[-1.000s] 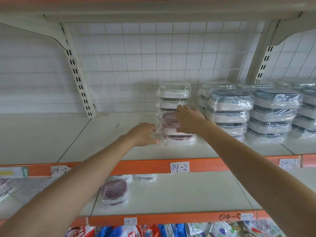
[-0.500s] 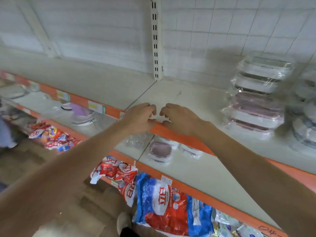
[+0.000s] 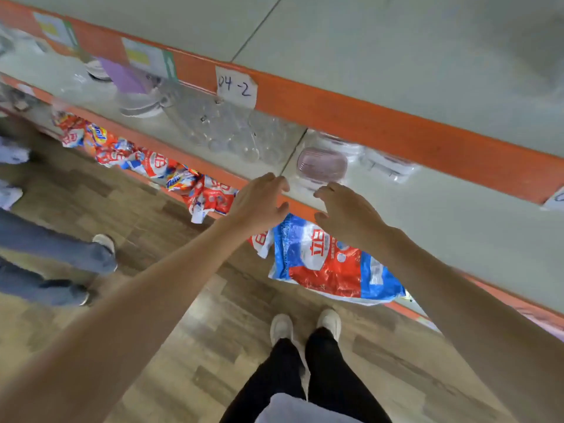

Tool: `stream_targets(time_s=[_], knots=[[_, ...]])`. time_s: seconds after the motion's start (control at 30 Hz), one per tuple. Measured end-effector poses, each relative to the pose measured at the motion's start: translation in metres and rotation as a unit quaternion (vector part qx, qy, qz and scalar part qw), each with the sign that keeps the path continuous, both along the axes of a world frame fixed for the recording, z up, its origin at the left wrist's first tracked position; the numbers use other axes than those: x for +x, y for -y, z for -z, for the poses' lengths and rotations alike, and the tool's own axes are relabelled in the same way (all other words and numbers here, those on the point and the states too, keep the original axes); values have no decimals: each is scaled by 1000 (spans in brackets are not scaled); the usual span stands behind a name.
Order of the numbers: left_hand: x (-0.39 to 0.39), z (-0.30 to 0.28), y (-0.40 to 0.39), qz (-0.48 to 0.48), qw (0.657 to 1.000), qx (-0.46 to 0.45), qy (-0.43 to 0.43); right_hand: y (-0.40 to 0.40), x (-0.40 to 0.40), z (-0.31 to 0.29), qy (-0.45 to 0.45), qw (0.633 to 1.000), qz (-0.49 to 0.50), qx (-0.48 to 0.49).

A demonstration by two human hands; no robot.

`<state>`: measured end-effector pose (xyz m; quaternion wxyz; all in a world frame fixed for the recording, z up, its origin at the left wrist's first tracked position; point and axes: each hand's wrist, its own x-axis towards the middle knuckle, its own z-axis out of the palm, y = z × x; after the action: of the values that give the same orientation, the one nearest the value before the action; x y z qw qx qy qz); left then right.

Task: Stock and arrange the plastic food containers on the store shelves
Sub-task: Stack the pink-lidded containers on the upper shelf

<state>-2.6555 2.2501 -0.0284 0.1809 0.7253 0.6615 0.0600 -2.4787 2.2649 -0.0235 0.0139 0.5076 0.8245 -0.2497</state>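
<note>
1. Orange edging (image 3: 381, 129) is seen running along the upper shelf from 10 to 3 o'clock, with a handwritten label "04-2" (image 3: 236, 87) stuck on it at 12 o'clock.
2. A pink-lidded wrapped container (image 3: 322, 164) is seen on the middle shelf (image 3: 457, 215), just beyond the fingertips; a clear wrapped one (image 3: 387, 167) lies beside it at 1 o'clock.
3. Clear plastic ware (image 3: 225, 132) and a purple card (image 3: 122, 74) are spread along the same shelf toward 10 o'clock.
4. The left hand (image 3: 259, 203) and right hand (image 3: 345, 215) are held side by side over the shelf's front edge, fingers loosely spread, nothing grasped.
5. Red and blue bags (image 3: 329, 264) are seen bulging out from the bottom shelf under the hands.
6. Bare shelf surface is seen to the right of the containers, toward 3 o'clock.
7. Wood-pattern floor (image 3: 189, 315) is seen below; another person's legs (image 3: 58, 251) stand at 9 o'clock, the wearer's white shoes (image 3: 305, 326) at 6 o'clock.
</note>
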Motion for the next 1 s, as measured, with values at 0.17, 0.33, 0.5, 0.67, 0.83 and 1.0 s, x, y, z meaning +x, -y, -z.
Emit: stream_targets(time_s=[0.17, 0.33, 0.5, 0.67, 0.83, 1.0], knots=[[19, 58, -16, 3, 998, -33, 55, 2, 8, 63, 18, 995, 77, -54], [14, 98, -37, 25, 998, -26, 52, -14, 13, 104, 17, 986, 155, -60], [2, 119, -68, -3, 999, 30, 38, -35, 18, 130, 21, 980, 195, -23], [-3, 135, -87, -104, 983, -48, 146, -60, 12, 134, 7, 974, 225, 24], [3, 138, -97, -65, 965, -99, 235, -82, 0, 134, -52, 973, 218, 48], [6, 138, -94, 4, 978, -100, 185, -79, 1, 132, 76, 974, 207, 55]])
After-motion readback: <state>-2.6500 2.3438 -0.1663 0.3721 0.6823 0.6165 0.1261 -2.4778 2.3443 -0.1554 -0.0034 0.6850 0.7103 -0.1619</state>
